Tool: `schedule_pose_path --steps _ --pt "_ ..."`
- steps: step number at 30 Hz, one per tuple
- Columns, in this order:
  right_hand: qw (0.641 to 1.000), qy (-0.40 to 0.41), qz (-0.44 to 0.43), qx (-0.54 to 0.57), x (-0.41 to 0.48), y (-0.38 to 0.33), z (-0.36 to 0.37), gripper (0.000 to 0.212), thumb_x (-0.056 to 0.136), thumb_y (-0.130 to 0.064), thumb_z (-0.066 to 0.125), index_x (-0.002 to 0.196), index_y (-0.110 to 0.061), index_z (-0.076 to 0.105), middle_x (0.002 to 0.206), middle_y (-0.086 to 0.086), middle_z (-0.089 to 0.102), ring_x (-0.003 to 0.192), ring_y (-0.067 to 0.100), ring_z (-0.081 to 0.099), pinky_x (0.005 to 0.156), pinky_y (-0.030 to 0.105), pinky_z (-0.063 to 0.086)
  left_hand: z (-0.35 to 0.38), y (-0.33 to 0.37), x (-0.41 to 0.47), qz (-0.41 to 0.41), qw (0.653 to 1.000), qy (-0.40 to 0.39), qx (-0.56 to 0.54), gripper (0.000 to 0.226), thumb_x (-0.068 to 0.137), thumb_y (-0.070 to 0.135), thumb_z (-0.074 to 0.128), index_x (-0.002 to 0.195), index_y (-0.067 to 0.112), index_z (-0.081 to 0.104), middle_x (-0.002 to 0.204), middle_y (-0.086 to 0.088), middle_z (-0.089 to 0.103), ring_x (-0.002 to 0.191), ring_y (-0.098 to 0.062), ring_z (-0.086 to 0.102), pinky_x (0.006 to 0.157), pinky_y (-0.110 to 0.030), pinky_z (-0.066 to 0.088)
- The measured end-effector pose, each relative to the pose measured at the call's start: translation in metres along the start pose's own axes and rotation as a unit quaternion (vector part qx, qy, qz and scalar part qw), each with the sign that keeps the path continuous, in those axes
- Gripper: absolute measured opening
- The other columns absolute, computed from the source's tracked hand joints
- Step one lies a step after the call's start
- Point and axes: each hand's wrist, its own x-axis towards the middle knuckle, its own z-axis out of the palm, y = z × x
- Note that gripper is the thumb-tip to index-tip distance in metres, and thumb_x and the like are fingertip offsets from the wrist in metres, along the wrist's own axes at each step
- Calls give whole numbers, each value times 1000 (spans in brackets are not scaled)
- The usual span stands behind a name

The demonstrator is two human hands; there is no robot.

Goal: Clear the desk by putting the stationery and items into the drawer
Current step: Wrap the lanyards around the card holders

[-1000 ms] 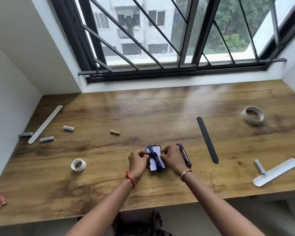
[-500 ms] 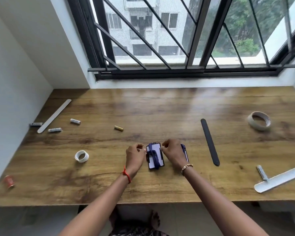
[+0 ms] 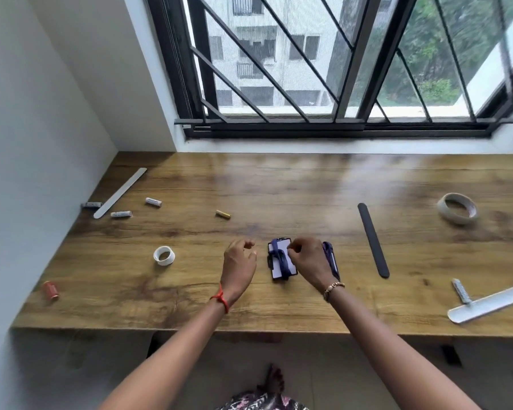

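The right hand bunches its fingers together, thumb and forefinger pinching the dark blue lanyard strap. The strap is wound around the white rectangular badge card, which lies flat on the brown wooden desk just under those fingertips. The left hand is just left of the card, apart from it, its fingers loosely curled and holding nothing. Open wood stretches from the fingers to the window wall. Right of the right-hand fingers lies a long flat black strip, and left of the left-hand fingers a small white tape roll. The desk's near edge runs under both forearms.
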Motion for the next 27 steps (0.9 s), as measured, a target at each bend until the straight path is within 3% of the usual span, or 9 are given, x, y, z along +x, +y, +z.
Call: schedule_pose_path --steps 4,7,13,20,27 --pt "1000 16 -4 -5 -28 -3 -2 35 81 -1 54 51 -19 49 51 -2 50 49 5 43 52 21 33 -9 -6 -20 60 998 -8 17 20 86 9 60 105 3 62 109 -9 63 103 -20 57 90 -26 43" --pt "999 28 -5 -27 -55 0 -1 13 83 -5 58 77 -2 70 78 10 66 68 13 57 63 21 41 -16 -9 -41 78 997 -14 8 23 87 10 59 108 4 61 112 -8 62 107 -20 56 92 -24 40" --pt "997 59 5 -45 -118 17 -10 18 86 -12 60 95 2 68 100 16 62 93 27 59 83 33 48 -14 -16 -90 130 991 -41 13 27 85 10 60 111 1 60 114 -14 62 111 -24 54 95 -22 34" --pt "995 74 53 -50 -174 54 -45 22 89 -19 60 93 0 68 100 13 61 92 26 60 83 31 46 13 -7 -133 168 977 -131 11 31 88 12 58 117 1 57 118 -15 60 114 -25 54 99 -27 36" --pt "989 105 91 -47 -193 111 -90 20 88 -18 60 92 -1 70 93 15 61 87 26 59 81 29 43 65 23 -154 170 958 -228 -33 25 89 12 57 113 4 61 99 -12 66 85 -14 61 75 -16 48"
